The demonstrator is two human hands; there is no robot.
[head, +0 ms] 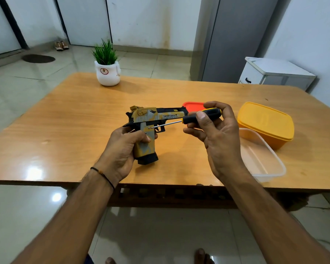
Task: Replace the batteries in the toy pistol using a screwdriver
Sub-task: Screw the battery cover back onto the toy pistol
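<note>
Bare toes (202, 255) show at the bottom edge, on a glossy tiled floor. Two bare forearms reach forward over the near edge of a wooden table (65, 130). The left wrist wears a thin black thread (103, 174).

The left hand (122, 149) is wrapped round the grip of a tan, grey and black toy pistol (152, 115), thumb across the grip's side. The pistol is held upright over the near middle of the table, barrel pointing right.

The right hand (217, 134) pinches the black and yellow handle of a screwdriver (202, 116) between thumb and curled fingers. The thin metal shaft runs left, and its tip meets a small screw (149, 127) at the top of the grip.

To the right on the table sit an open clear plastic tub (263, 161) and, just behind it, a lidded yellow box (265, 122). An orange lid (193, 106) shows behind the pistol. A white pot with a green plant (107, 73) stands at the far edge.
</note>
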